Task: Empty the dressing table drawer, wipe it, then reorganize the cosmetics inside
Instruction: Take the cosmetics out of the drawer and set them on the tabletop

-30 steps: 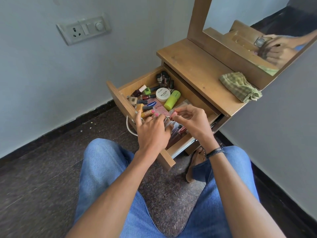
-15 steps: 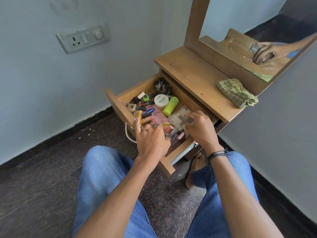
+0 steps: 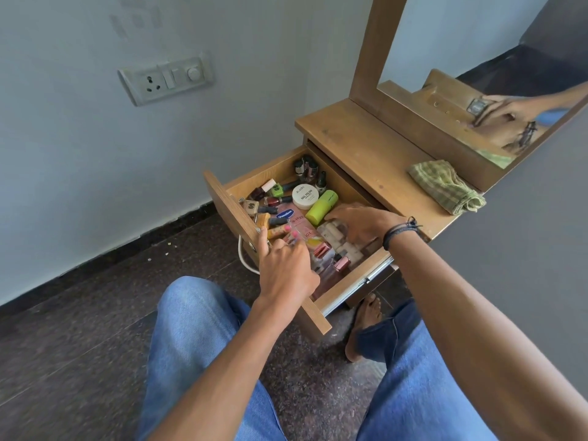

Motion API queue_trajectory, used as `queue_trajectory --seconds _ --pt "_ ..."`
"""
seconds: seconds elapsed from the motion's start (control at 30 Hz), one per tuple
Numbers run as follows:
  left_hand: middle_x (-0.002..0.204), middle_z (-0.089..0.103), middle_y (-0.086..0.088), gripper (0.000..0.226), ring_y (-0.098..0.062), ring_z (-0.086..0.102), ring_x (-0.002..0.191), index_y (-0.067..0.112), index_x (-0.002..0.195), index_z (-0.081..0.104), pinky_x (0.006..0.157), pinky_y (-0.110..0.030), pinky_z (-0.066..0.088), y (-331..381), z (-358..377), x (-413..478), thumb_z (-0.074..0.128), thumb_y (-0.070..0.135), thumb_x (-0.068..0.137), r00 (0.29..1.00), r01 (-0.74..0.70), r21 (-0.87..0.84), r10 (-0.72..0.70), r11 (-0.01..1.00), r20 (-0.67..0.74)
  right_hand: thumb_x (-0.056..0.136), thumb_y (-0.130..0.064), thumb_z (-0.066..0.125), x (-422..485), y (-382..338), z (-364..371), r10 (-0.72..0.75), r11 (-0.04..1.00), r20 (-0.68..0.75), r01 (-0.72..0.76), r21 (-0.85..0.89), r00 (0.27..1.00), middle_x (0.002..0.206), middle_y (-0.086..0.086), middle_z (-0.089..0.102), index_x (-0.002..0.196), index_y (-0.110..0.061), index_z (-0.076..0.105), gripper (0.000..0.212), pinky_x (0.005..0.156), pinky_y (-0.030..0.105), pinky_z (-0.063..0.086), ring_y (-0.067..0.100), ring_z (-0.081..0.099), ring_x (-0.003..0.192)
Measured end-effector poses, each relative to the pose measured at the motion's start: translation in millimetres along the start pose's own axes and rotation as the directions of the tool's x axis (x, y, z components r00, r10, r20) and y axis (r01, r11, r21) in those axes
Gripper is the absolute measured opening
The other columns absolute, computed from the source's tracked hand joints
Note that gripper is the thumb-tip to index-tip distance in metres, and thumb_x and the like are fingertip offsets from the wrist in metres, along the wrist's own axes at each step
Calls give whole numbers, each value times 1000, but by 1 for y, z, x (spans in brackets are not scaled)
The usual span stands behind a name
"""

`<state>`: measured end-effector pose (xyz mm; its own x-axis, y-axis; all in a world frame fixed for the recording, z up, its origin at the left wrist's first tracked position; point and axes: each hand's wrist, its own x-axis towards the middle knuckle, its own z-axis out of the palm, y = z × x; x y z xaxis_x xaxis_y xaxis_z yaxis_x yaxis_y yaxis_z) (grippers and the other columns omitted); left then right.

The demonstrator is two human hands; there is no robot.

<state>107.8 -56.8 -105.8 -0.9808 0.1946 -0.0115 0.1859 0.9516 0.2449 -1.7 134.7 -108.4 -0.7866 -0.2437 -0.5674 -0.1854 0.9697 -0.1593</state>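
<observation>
Head view: the left hand [image 3: 286, 268] is reaching into the front of the open drawer [image 3: 229, 214], with its fingers curled down among the cosmetics and its thumb lying beside the front panel; I cannot tell whether it is gripping anything. The right hand [image 3: 359, 224], wearing a dark wristband [image 3: 399, 232], is lying palm down further back, its fingers bending over a clear case of pale sticks [image 3: 345, 248]; whether it is holding the case cannot be told. Just left of those fingers a lime green tube [image 3: 321, 207] is lying tilted, touching a white round jar [image 3: 305, 196]. A blue Vaseline tin [image 3: 284, 214] and a pink packet [image 3: 300, 223] are sitting between the 2 hands. Small dark bottles [image 3: 307, 168] are standing in the back corner. A green checked cloth [image 3: 445, 186] is resting on the dressing table top [image 3: 359, 154], under the mirror [image 3: 461, 36]. The person's knees, in blue jeans [image 3: 197, 345], are showing below the drawer.
</observation>
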Motion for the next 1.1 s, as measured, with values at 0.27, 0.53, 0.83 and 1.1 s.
queue_trajectory --seconds 0.27,0.53,0.83,1.1 --pt "82 69 8 24 -18 63 109 21 102 65 125 -50 0 0 0 -3 71 31 81 1000 -4 -25 3 1000 -24 82 -15 80 2 -15 -23 7 952 48 8 -305 999 152 0 32 148 -33 42 79 113 58 38 32 27 144" --pt "100 74 8 43 -17 59 121 24 121 64 124 -49 -6 -2 2 -1 73 34 81 1000 -3 -32 2 999 -21 84 -27 80 -20 -23 -27 -77 912 -186 -6 -410 979 131 -5 60 139 -27 51 62 88 34 58 18 58 116" --pt "114 73 6 50 -18 56 128 23 130 59 124 -50 -3 -2 2 -1 69 38 83 1000 -13 5 13 1000 -14 92 -35 72 -57 -27 -49 -164 933 -348 31 -357 923 134 -12 61 133 -35 58 44 104 40 36 13 56 123" --pt "121 70 9 51 -15 50 133 27 137 54 124 -51 -4 0 0 0 64 38 88 1000 -5 13 4 1000 13 93 -21 70 -66 -11 -68 -30 996 -534 71 57 845 121 -4 65 125 -29 66 33 83 43 55 21 64 102"
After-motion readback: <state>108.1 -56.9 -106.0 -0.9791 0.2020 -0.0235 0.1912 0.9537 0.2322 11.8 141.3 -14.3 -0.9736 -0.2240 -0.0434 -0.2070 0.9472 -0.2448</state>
